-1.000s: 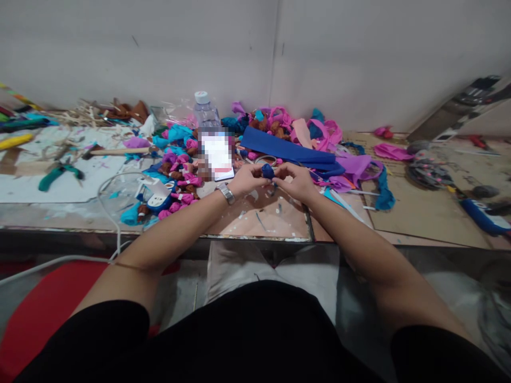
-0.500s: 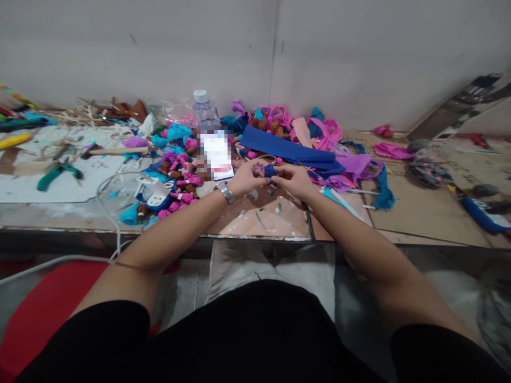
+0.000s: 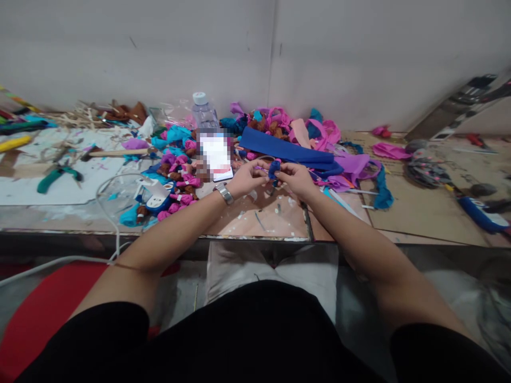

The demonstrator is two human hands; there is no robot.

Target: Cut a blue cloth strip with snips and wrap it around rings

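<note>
A small bunched piece of dark blue fabric (image 3: 273,169) is between my hands, above the bare patch of worktop (image 3: 275,215). My right hand (image 3: 297,178) pinches it from the right with thumb and forefinger. From the left, the curled fingers of my left hand (image 3: 248,180) meet its edge; the exact grip of those fingertips is too small to make out. Just behind my hands lies a long folded strip of blue fabric (image 3: 285,147). A lit phone (image 3: 216,154) leans beside my left hand, partly blurred out.
Left of the phone are several pink and brown fabric bundles (image 3: 186,182) and a power strip (image 3: 159,199) with a white cable. Farther left lie green-handled pliers (image 3: 56,178) and a hammer (image 3: 120,152). A bottle (image 3: 205,113) stands behind. Cardboard (image 3: 419,207) covers the right side.
The blue fabric piece has been turned more upright and shifted slightly right in my fingers. My left fingertips have drawn back a little from it. The view has shifted slightly.
</note>
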